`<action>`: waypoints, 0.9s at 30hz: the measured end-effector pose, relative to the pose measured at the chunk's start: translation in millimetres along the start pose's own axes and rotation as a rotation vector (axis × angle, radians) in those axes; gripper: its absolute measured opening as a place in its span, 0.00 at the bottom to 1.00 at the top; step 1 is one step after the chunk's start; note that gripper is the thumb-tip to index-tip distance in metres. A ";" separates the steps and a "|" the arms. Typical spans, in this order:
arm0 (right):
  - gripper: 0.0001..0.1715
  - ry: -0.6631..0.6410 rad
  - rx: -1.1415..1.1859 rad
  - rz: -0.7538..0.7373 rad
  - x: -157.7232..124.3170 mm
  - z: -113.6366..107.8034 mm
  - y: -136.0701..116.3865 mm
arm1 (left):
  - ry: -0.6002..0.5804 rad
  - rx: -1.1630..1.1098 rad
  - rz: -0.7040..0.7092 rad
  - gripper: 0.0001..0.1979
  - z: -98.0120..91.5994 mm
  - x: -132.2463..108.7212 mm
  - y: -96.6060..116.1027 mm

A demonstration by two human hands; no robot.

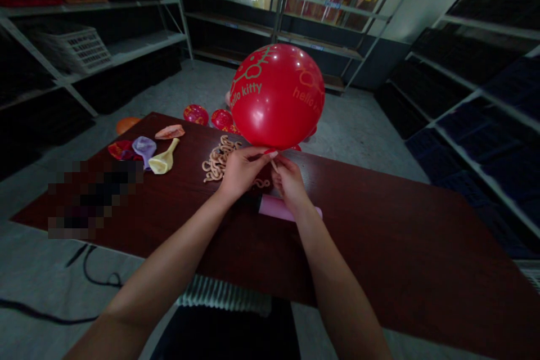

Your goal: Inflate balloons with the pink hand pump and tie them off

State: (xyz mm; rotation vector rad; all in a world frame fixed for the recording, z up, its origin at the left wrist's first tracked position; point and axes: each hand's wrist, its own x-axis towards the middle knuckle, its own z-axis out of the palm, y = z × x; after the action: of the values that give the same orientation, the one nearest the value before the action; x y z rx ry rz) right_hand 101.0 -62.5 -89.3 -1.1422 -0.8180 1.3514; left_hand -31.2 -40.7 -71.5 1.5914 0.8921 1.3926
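A large inflated red balloon [276, 98] with gold "hello kitty" print stands above the table, its neck down at my hands. My left hand [244, 171] is closed, pinching the balloon's neck between thumb and fingers. Close beside it, my right hand [290, 180] is closed just under the neck, with what looks like a thin tan strand between its fingers; its far end is hidden. A pile of tan curly strands [217, 160] lies behind my left hand. Under my right wrist rests a pink cylinder with a dark end [276, 207], perhaps a hand pump.
Deflated balloons lie at the table's left: yellow [165, 160], purple [144, 147], red [120, 149] and orange [170, 132]. Inflated red balloons [196, 115] show beyond the far edge of the brown table [379, 236]. Shelving racks [122, 56] surround the table; a black cable [46, 315] lies on the floor.
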 end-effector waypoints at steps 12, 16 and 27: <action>0.18 -0.073 -0.040 -0.157 2.9 -15.3 -11.4 | 0.112 -0.511 -0.466 0.10 -9.8 6.9 1.6; 0.15 -0.089 0.002 -0.126 3.6 -12.9 -7.1 | 0.079 -0.731 -0.525 0.06 -10.3 8.6 4.5; 0.17 -0.099 0.029 -0.112 5.4 -15.6 -3.4 | 0.084 -0.220 -0.284 0.23 -9.5 10.1 -13.8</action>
State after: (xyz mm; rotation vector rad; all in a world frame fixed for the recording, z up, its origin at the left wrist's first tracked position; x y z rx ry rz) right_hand 117.3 -59.0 -91.5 -0.9988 -0.9178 1.3299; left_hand -39.2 -24.6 -79.5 1.1986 0.9387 1.3116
